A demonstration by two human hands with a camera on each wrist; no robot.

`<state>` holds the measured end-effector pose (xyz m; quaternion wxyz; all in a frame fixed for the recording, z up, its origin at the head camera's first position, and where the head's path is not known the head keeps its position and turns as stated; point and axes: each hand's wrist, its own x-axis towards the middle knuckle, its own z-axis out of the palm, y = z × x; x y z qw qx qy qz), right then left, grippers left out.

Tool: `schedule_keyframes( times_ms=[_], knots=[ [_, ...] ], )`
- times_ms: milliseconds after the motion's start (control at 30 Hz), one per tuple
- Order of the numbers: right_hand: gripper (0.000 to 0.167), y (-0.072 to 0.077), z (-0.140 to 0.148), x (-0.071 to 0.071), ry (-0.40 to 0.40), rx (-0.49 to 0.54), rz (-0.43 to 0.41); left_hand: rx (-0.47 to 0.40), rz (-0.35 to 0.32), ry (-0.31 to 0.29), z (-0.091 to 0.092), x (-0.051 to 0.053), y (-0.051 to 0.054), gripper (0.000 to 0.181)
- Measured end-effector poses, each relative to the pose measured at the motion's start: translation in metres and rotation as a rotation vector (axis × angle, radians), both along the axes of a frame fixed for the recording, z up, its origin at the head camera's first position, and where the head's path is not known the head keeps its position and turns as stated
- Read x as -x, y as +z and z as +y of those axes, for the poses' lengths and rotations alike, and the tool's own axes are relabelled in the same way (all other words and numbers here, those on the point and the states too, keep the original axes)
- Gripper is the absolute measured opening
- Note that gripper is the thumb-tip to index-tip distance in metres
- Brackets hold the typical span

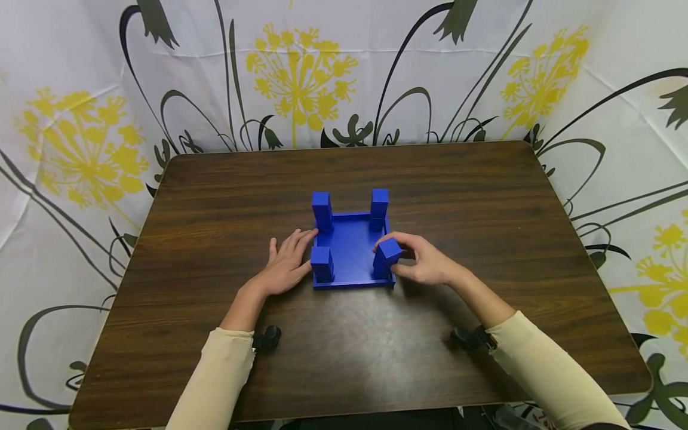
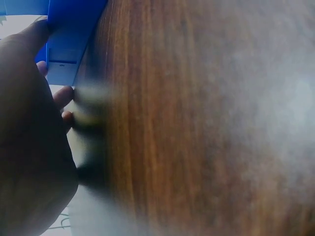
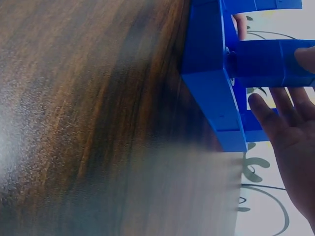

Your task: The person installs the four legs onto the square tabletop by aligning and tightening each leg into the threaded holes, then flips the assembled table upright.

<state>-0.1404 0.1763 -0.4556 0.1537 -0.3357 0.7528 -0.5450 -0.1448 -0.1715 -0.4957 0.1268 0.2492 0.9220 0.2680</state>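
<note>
A square blue panel with a raised rim lies in the middle of the table, and blue block legs stand up at its corners. My right hand grips the near right leg between thumb and fingers; this leg is turned a little compared with the others. In the right wrist view, the same leg meets the panel's corner, with the thumb on one face. My left hand rests at the panel's left side, fingers extended, beside the near left leg. Its thumb touches the blue side in the left wrist view.
At the back corners stand the far left leg and far right leg. Dark wood-grain table surrounds the panel. A flowered white curtain hangs behind the table's far edge and at both sides.
</note>
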Motion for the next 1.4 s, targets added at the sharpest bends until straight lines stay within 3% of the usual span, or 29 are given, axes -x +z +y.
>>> schedule_keyframes(
  times_ms=[233,367,600,767,967,1167,1400],
  knots=[
    [0.072,0.003,0.000,0.005,0.115,0.071,-0.051,-0.013,0.009,0.002,-0.001,-0.001,-0.001,0.066],
    [0.065,0.006,0.000,0.006,0.156,0.059,-0.096,-0.023,0.015,0.001,-0.001,-0.002,-0.003,0.065],
    [0.058,0.010,0.004,0.005,0.169,-0.006,-0.082,-0.030,0.015,0.000,-0.001,-0.001,-0.006,0.065],
    [0.058,0.008,0.004,0.006,0.099,-0.059,-0.063,-0.014,0.008,0.005,-0.003,0.002,-0.011,0.067],
    [0.052,0.006,0.001,0.004,-0.010,-0.085,-0.051,-0.006,0.006,0.002,-0.003,0.002,-0.010,0.065],
    [0.046,0.002,-0.005,0.001,-0.120,-0.110,0.022,-0.043,0.024,-0.005,-0.002,0.000,-0.007,0.064],
    [0.045,-0.005,-0.013,-0.003,-0.222,-0.113,0.065,-0.009,0.005,-0.001,-0.004,0.003,-0.012,0.068]
  ],
)
